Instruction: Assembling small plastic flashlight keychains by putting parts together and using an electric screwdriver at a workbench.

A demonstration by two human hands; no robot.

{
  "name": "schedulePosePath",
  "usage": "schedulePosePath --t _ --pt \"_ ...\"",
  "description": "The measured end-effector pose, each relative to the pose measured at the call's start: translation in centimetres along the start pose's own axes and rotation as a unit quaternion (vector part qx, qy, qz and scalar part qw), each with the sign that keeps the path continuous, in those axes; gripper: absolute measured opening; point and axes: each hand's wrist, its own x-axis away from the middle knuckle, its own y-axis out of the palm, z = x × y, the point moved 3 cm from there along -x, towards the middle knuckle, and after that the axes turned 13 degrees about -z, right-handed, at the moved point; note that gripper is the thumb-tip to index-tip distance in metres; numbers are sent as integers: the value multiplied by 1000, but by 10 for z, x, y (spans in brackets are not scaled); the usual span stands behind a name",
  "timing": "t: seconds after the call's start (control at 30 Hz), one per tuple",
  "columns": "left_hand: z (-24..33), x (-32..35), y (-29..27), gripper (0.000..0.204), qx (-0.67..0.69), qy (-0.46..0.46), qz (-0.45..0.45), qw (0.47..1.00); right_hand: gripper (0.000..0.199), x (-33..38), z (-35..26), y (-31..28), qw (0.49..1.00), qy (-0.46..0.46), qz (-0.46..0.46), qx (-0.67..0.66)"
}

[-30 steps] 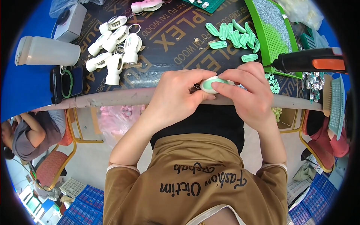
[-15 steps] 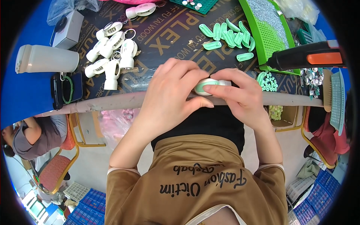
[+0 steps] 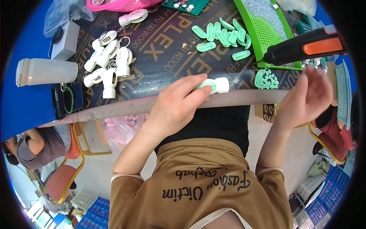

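Note:
At the table's front edge, my left hand (image 3: 178,103) has its fingers wrapped round a small white keychain flashlight (image 3: 221,85) with a mint-green panel. Its white head points to the right. My right hand (image 3: 309,95) is off to the right, apart from the flashlight, over the table's edge near the small metal parts (image 3: 315,63). Motion smears its fingers, so whether they hold anything does not show. Between the hands lies a cluster of tiny mint-green pieces (image 3: 270,81). Farther back, several long mint-green covers (image 3: 225,35) are scattered.
A green tray (image 3: 280,42) of silvery bits stands at back right, behind a black-and-orange power screwdriver (image 3: 305,49). Several white keychain flashlights (image 3: 110,53) are piled on the left. Nearby are a translucent bottle (image 3: 47,72), a phone (image 3: 68,99) and a pink basket (image 3: 122,5).
My right hand has let go of the flashlight and swung right toward the metal parts. My left hand keeps hold of the flashlight. The view has shifted slightly.

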Motion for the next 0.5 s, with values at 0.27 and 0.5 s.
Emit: schedulePosePath --t 0.27,0.5 --pt "1 -1 2 26 -7 35 -2 999 68 -53 23 -5 918 150 -309 -200" --pt "0 0 1 26 -11 42 -2 999 60 -68 25 -13 922 83 -237 -293"
